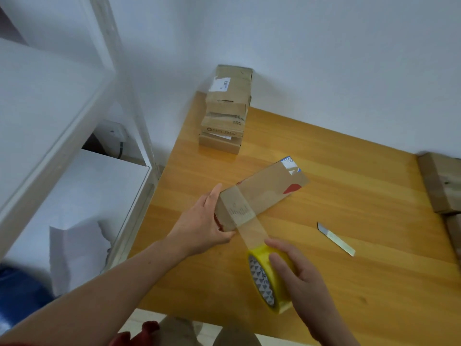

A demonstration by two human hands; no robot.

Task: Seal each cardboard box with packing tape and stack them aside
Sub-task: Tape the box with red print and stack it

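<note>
The left arm reaches in from the lower left, its hand [202, 222] clasping the near end of a long cardboard box [264, 193] lying on the wooden table [354, 186]. The right hand [298, 274] curls round a yellow packing tape roll [268, 280], with a clear strip [252, 233] stretched from it to the box.

Blocked at far-left corner of table [361, 283] by stack of boxes [225, 116]. Hemmed along right edge by more cardboard boxes [441, 186]. Barred near front centre by tape strip [252, 236] stretched from box [264, 193] to tape roll [270, 280]. Open across bare wood right of centre, save a loose blade [335, 238]. Closed off on left by white shelf frame [139, 121] just beside table edge.
</note>
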